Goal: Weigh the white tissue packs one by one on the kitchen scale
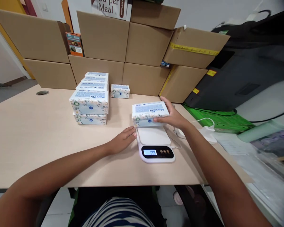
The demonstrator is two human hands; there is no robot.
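My right hand [172, 116] grips the right end of a white and blue tissue pack [149, 113], held tilted just above the far edge of a small white kitchen scale [153, 136]. The scale's lit display [150, 152] shows digits. My left hand [123, 139] rests on the table beside the scale's left edge, fingers together and stretched toward it, holding nothing. A stack of the same tissue packs [90, 101] stands to the left, and a single pack [120, 90] lies behind.
Cardboard boxes [146, 44] line the back of the beige table [33, 138]. A black machine [251, 72], a green mat [217, 119], a white cable with adapter [207, 129] and papers [232, 145] lie at the right. A cable hole [42, 92] sits far left.
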